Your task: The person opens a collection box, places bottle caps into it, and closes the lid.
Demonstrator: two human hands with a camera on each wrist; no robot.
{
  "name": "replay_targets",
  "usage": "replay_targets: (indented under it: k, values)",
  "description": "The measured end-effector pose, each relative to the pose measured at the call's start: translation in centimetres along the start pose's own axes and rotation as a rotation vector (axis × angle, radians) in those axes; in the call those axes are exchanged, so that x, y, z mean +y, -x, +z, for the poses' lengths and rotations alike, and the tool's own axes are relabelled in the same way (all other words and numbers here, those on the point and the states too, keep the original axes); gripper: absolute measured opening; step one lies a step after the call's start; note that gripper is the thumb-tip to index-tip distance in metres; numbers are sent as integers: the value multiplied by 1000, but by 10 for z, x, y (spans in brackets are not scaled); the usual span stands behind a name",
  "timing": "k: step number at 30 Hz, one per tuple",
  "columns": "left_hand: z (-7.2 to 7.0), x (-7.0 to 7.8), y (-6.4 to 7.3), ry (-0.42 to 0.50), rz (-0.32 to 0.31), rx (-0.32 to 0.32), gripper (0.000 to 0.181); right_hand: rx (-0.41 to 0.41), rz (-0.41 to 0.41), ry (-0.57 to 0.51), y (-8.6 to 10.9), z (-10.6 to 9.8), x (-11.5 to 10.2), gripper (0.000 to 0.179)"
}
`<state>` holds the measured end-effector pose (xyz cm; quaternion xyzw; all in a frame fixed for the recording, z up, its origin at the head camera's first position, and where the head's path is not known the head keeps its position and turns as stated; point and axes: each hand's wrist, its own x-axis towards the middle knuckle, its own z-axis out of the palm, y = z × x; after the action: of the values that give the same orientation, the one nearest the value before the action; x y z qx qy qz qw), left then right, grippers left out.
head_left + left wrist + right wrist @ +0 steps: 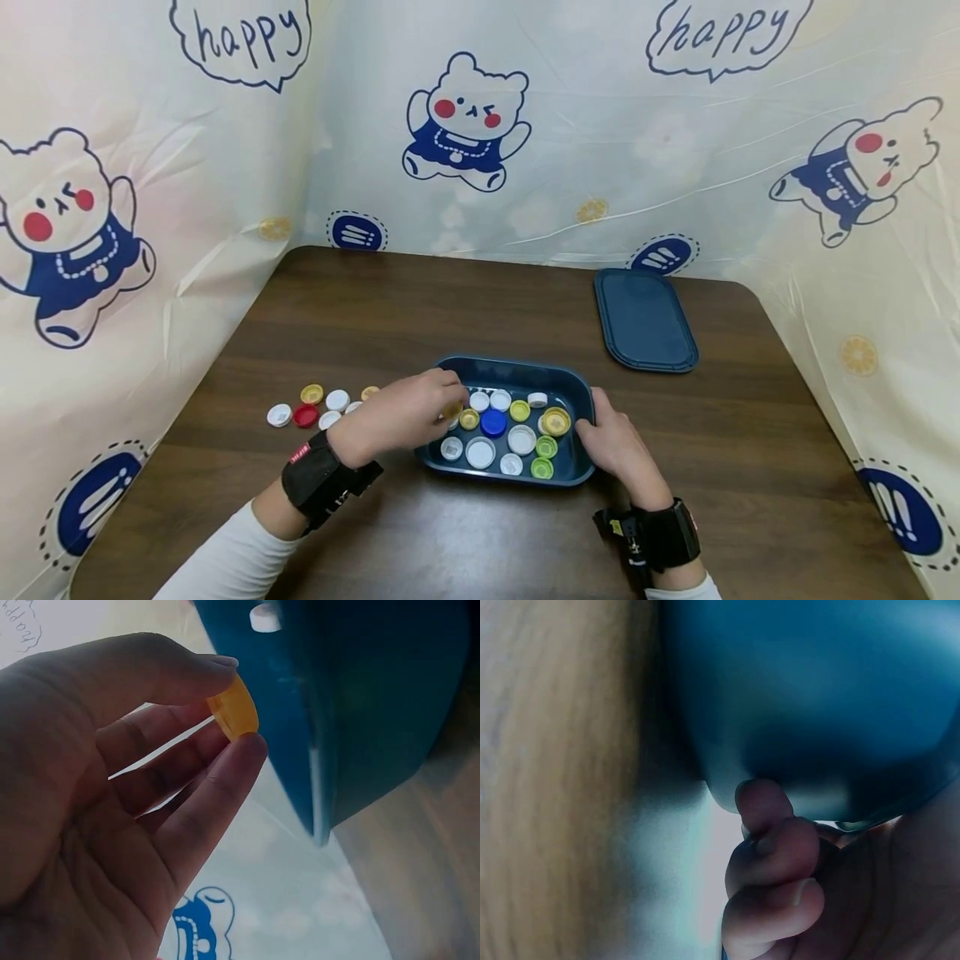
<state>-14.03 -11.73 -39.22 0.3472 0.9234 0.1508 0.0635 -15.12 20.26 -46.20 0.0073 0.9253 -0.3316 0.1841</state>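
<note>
Thumb and fingertips of my left hand [405, 412] pinch a yellow bottle cap [240, 709] by its edges, at the left end of a dark blue box [525, 373]. Inside the box lie several caps, among them a blue cap [492, 422], a large white cap [480, 452], a yellow cap [556, 421] and a green cap [542, 468]. At the opposite end, my right hand [617, 437] grips the box, thumb at the rim and fingers [772, 855] curled against the outer wall.
Left of the box, loose caps lie on the brown table [480, 533], including a red cap [306, 416] and a white cap [279, 415]; my left hand partly covers this group. A dark blue lid [647, 321] lies at the back right. A printed curtain [570, 150] hangs around the table.
</note>
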Motion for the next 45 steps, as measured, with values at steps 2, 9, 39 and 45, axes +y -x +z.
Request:
replay_targets:
  k: [2, 9, 39, 45]
  values:
    - [3, 0, 0, -2, 5, -8, 30, 1, 5, 0, 0, 0, -1, 50]
    - [10, 3, -3, -11, -4, -47, 27, 3, 6, 4, 0, 0, -1, 49]
    - [29, 8, -10, -51, -53, -206, 20, 11, -9, 13, 0, 1, 0, 51]
    - [18, 11, -7, -44, -60, -136, 28, 11, -16, 13, 0, 1, 1, 51]
